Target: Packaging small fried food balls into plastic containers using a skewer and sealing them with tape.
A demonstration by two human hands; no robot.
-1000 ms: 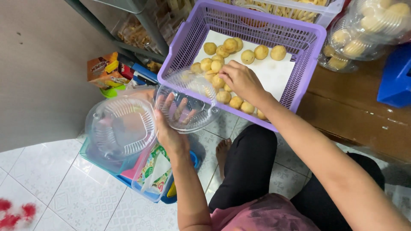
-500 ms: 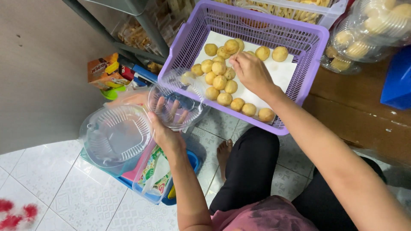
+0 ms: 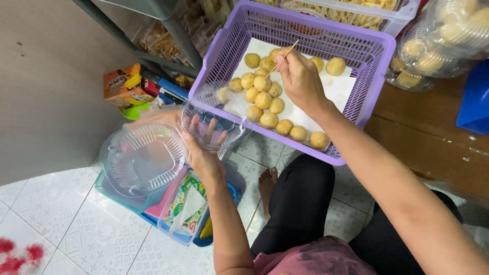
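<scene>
My left hand (image 3: 201,145) holds an open clear plastic clamshell container (image 3: 153,153) from beneath, its lid hanging open to the left. My right hand (image 3: 300,79) grips a thin wooden skewer (image 3: 283,55) over a purple plastic basket (image 3: 379,66). The basket is lined with white paper and holds several round golden dough balls (image 3: 265,99). The skewer tip points at the balls near the basket's back. The container's bowl sits right against the basket's near left corner.
Below the clamshell lies a blue tub (image 3: 173,214) with packets. Small colourful boxes (image 3: 122,84) stand by a grey shelf leg. Clear containers filled with balls (image 3: 433,46) are stacked at the right on a brown wooden surface (image 3: 433,142). My black-clad legs and a bare foot (image 3: 267,186) rest on white tiles.
My right hand has lifted from the balls and now shows a skewer. The clamshell in my left hand has stayed against the basket corner.
</scene>
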